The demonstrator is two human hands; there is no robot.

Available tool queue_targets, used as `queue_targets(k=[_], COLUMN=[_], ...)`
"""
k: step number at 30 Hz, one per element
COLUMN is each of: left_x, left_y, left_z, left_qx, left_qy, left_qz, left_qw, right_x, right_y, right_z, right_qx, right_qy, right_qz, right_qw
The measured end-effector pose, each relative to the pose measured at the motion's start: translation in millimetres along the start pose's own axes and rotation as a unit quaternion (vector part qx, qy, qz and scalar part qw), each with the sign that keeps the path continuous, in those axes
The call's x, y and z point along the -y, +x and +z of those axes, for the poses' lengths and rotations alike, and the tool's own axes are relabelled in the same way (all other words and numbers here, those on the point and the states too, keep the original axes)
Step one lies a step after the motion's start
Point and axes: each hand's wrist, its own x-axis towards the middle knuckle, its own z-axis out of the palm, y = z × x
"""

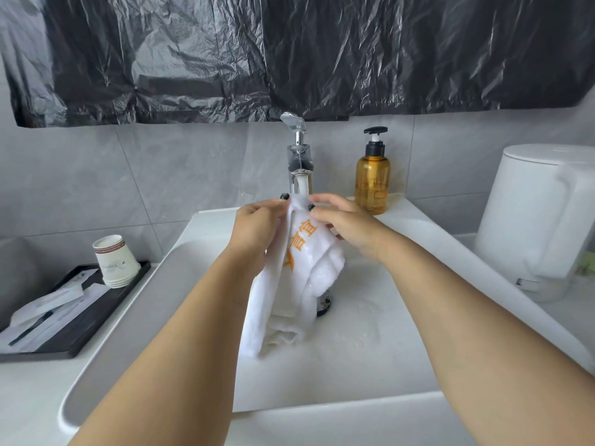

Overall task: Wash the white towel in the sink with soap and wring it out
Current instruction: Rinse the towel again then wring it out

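You are holding the white terry towel with orange embroidered characters (302, 268) up over the middle of the white rectangular ceramic sink (418, 365), just near of the chrome single-lever tap (299, 162). Your left hand (257, 233) has its fingers curled round the towel's top edge on the left side, and your right hand (347, 226) pinches the same top edge from the right, thumb and fingers closed on the cloth (the nails on both are dark). The towel hangs down in folds from that grip, its lower end bunched and resting on the wet basin floor, partly covering the round metal drain (323, 304) just to its right. Foam or water film lies on the basin to the right of the towel. On the far right corner of the sink stands the amber plastic pump bottle with a black dispenser head (373, 178). Further right sits a white lidded bin (541, 220). On the left counter a black rectangular tray (80, 329) carries a stack of upturned paper cups (114, 260) and some white sachets (48, 310). Crinkled black plastic sheeting (289, 53) covers the far wall above the grey tiles.
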Motion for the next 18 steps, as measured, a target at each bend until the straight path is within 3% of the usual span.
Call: queue_targets(k=[5, 8, 12, 14, 18], left_x=[-2.6, -0.6, 4.5, 4.8, 8.0], left_y=[5.9, 10.9, 13.6, 10.3, 13.7], left_z=[-5.7, -11.3, -8.8, -2.4, -1.2], left_qx=[-0.072, -0.088, -0.037, -0.011, -0.033], left_qy=[-0.074, -0.086, -0.071, -0.06, -0.062], left_qz=[-0.031, -0.048, -0.069, -0.068, -0.077], left_qw=[0.994, 0.991, 0.994, 0.996, 0.995], right_x=[1.5, 4.3, 13.6, 11.1, 7.3], right_y=[-3.0, -4.3, -9.0, -8.9, -3.3], right_z=[-7.7, -16.3, -7.7, -2.0, -6.9], right_qx=[-0.037, -0.045, -0.01, 0.01, -0.005], right_qy=[-0.052, -0.141, -0.028, -0.052, -0.097], right_qz=[-0.032, -0.013, -0.017, -0.043, -0.03], right_qw=[0.997, 0.989, 0.999, 0.998, 0.995])
